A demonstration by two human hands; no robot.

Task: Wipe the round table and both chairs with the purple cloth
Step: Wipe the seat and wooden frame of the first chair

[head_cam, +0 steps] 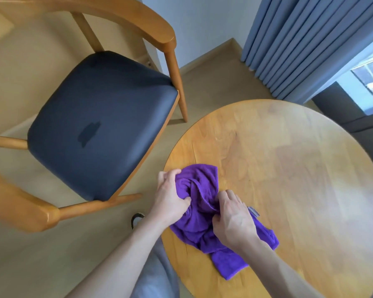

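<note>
1. Cloth (199, 214): the purple cloth lies bunched on the near left part of the round counter (289, 168), one tail trailing toward the near edge. Both hands are on it, so the step in hand looks like gathering it into a pad for wiping.
2. Doing it well, as I judge it: fold the loose tail under so nothing drags, keep a flat face down, then sweep in overlapping arcs from the far rim toward the body.
3. Counter: pale wood with visible grain, sheen across the far half. A small grey tag-like bit shows just beside the right hand; I cannot tell what it is.
4. Chair (99, 125): wooden frame, dark padded seat with a darker patch in the middle, standing left of the counter and near it. A second wooden arm (19, 209) shows at the near left.
5. Room: beige floor, white wall, blue curtain (306, 46) at the far right beside a window.
6. Left hand (170, 196): fingers curled, clamped on a fold of the cloth.
7. Right hand (233, 220): fingers curled into the cloth's middle, gripping it.
</note>
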